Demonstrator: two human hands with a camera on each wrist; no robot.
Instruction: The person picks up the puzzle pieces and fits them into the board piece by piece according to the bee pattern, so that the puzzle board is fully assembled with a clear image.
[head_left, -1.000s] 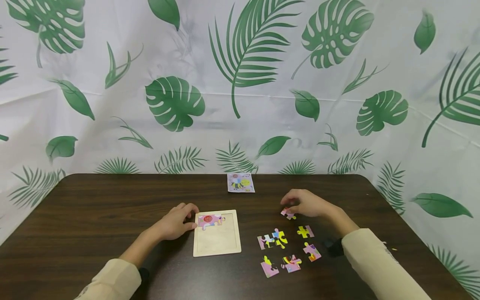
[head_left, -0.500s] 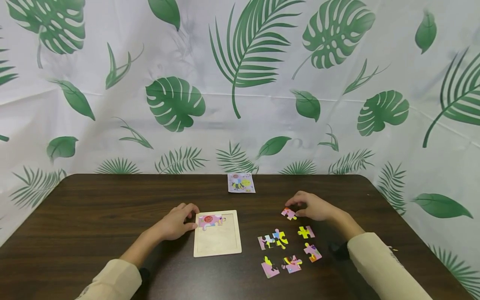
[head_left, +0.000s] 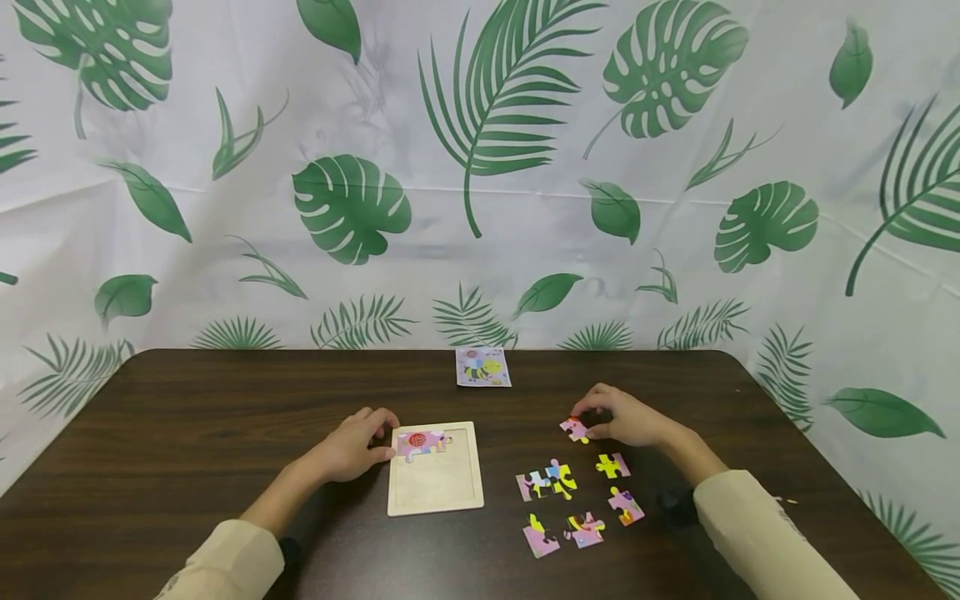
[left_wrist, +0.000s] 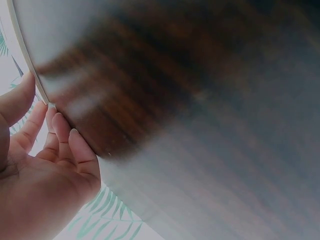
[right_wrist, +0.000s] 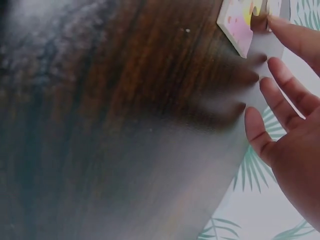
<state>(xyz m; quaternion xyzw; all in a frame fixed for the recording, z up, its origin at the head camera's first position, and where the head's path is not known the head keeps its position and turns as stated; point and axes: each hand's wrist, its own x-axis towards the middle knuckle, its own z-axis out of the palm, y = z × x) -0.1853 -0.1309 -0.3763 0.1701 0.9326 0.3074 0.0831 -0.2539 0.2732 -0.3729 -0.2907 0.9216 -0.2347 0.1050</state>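
Observation:
My left hand (head_left: 358,446) is at the upper left edge of a square wooden puzzle tray (head_left: 437,492). Its thumb and forefinger pinch the rim, as the left wrist view also shows at the tray edge (left_wrist: 27,55). In the tray's top left lie joined pink pieces (head_left: 422,442) with a red round shape. My right hand (head_left: 622,419) holds a pink puzzle piece (head_left: 574,429) by its edge, thumb on the near side and forefinger on the far side. Close by lies a yellow puzzle piece with a pink edge (head_left: 613,466), partly seen in the right wrist view.
Several loose pieces lie right of the tray: a joined cluster (head_left: 546,480), a pink-and-yellow corner (head_left: 540,537), a striped piece (head_left: 585,530) and a pink-and-orange one (head_left: 626,506). A bee picture card (head_left: 483,367) lies at the table's back edge, before a leaf-print cloth (head_left: 525,250).
My right hand has shifted slightly right and uncovered more of the pink puzzle piece, which has turned a little between the fingers. The left hand stays on the tray.

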